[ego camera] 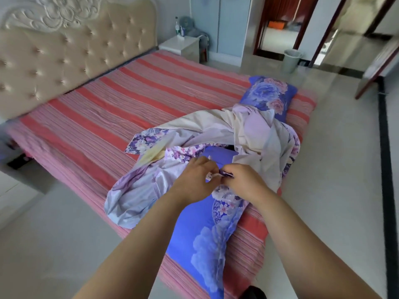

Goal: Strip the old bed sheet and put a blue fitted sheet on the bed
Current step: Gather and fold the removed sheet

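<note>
The bed (pixel 90 117) is covered by a red and pink striped cloth. On its near corner lies a crumpled blue floral fitted sheet (pixel 203 229), its pale underside showing in a heap (pixel 248 130). My left hand (pixel 194 180) and my right hand (pixel 244 180) meet over the heap. Both pinch the same small stretch of the sheet's edge between fingers and thumbs. A blue floral pillow (pixel 269 93) lies beyond the heap near the bed's right edge.
A tufted cream headboard (pixel 64 52) stands at the left. A white nightstand (pixel 181 45) with bottles is at the far corner. A grey waste bin (pixel 291 60) stands on the tiled floor by an open doorway (pixel 278 24). A wooden door frame (pixel 371 78) is at right.
</note>
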